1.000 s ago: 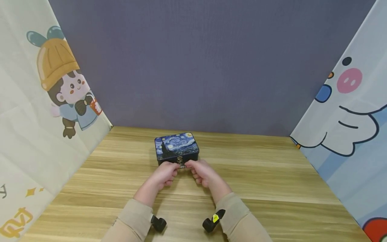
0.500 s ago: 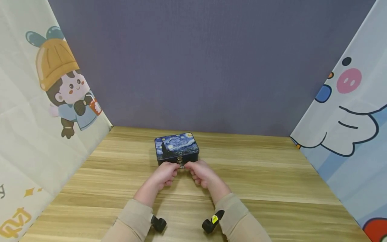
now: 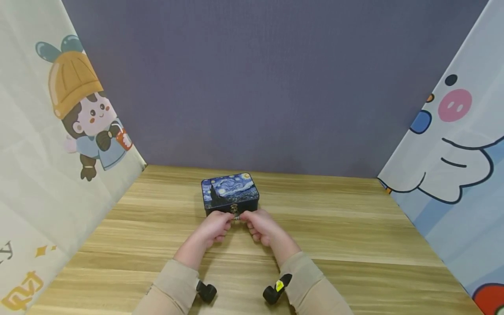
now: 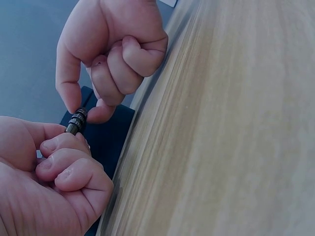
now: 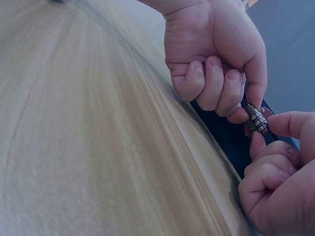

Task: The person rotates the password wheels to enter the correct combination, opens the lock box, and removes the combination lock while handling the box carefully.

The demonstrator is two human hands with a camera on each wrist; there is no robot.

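Observation:
A tin box (image 3: 229, 190) with a swirling blue night-sky picture on its lid sits closed on the table. From the brass-coloured clasp (image 3: 234, 208) on its front hangs a small combination padlock (image 5: 258, 120) with number dials. My left hand (image 3: 214, 227) pinches one end of the padlock between thumb and forefinger. From the other side, my right hand (image 3: 263, 226) pinches it at the dials with thumb and forefinger. The other fingers of both hands are curled into the palms. Fingertips hide part of the lock, and its numbers are too small to read.
The wood-grain table (image 3: 334, 223) reaches back to a grey-blue panel (image 3: 267, 87). Cartoon-printed sheets stand at the left (image 3: 31, 175) and right (image 3: 472, 210) sides. A black wrist camera (image 3: 206, 291) is strapped at each sleeve cuff.
Both hands stay at the padlock, with only a very slight shift of the right fingers. The box has not moved.

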